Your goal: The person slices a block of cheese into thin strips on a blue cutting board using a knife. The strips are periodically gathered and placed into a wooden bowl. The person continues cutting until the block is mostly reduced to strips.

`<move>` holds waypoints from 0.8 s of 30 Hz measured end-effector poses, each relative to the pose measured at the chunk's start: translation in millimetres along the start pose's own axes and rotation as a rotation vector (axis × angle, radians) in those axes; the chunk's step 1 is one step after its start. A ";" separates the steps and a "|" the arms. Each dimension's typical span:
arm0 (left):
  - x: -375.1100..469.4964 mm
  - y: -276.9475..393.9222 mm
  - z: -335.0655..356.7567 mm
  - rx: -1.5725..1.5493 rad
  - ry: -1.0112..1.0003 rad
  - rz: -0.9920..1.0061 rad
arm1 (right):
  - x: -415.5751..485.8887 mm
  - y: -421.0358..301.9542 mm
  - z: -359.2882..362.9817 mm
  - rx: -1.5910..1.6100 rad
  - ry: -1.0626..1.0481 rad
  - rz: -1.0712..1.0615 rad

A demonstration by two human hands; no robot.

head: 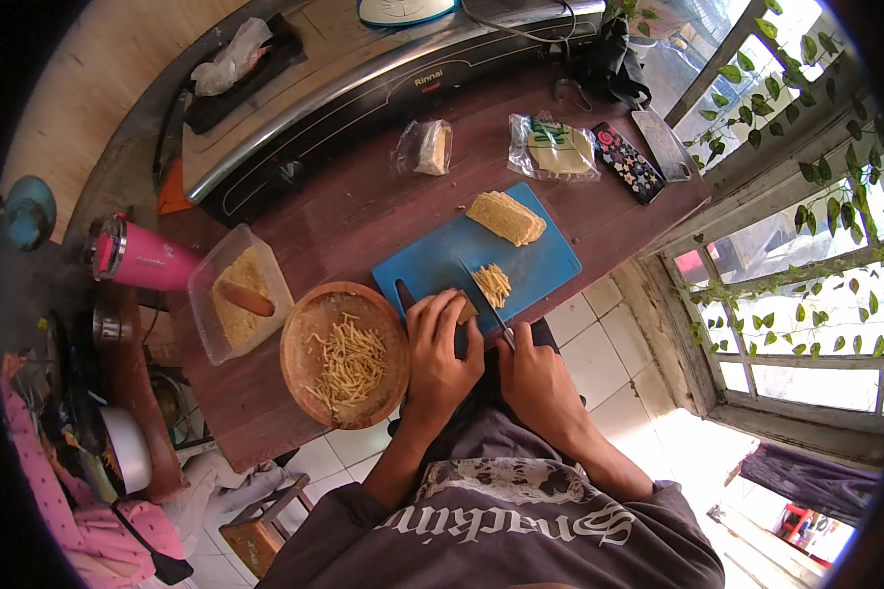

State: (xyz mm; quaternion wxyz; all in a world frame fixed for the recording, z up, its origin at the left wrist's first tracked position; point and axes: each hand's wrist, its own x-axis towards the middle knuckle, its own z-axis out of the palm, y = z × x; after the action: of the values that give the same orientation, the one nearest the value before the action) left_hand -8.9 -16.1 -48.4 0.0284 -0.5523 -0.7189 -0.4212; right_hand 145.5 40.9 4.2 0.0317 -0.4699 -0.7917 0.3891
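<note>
My right hand [534, 375] grips a knife [495, 313] by its handle, its blade over a blue cutting board [442, 254]. The fingers of my left hand [442, 353] rest on a small brown block [468, 308] at the board's near edge, just left of the blade; whether they grip it is unclear. Thin pale strips [493, 285] lie in a small pile right of the blade. Farther back on the board sits a stack of tan slices [507, 217]. A round wooden bowl [292, 368] holding many cut strips [350, 364] stands left of my left hand.
A plastic tub [200, 324] of yellowish crumbs with a brown piece on top and a pink tumbler [151, 258] stand at the left. Behind the board lie two plastic packets [433, 147] [560, 147], a patterned phone case [628, 163] and a clear case [661, 145]. A Rinnai stove [383, 96] borders the table.
</note>
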 end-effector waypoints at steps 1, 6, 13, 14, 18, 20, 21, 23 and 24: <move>0.1 0.1 0.1 -0.005 -0.001 0.001 | -0.2 0.5 -1.0 0.007 -0.012 0.032; -1.4 0.5 -0.7 0.005 -0.007 0.001 | -9.4 -1.9 -3.6 0.128 0.012 -0.007; -1.0 -0.6 0.0 0.007 -0.001 0.004 | -13.6 -4.7 -4.1 0.153 -0.034 -0.001; -0.9 -0.6 -0.3 0.006 -0.004 0.005 | -14.0 -5.4 -4.3 0.149 -0.025 -0.021; 0.2 0.3 -1.5 0.006 -0.011 0.009 | -16.0 -9.9 -9.1 0.114 -0.067 0.019; 1.5 0.8 -1.4 0.008 -0.010 0.015 | -15.5 -13.1 -13.4 0.091 -0.079 0.012; 2.2 1.0 -1.4 0.009 -0.010 0.020 | -15.0 -14.5 -15.9 0.083 -0.079 -0.004; 3.2 1.2 -1.2 0.009 -0.011 0.023 | -13.3 -16.6 -21.1 0.055 -0.111 -0.017; 3.4 1.3 -1.4 0.008 -0.013 0.021 | -12.3 -16.9 -23.5 0.035 -0.143 -0.014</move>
State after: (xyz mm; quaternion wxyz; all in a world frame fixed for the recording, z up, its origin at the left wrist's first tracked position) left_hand -9.7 -14.4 -45.1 0.0306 -0.5625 -0.7149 -0.4143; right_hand 150.0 40.9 35.3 -0.0140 -0.4348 -0.7881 0.4354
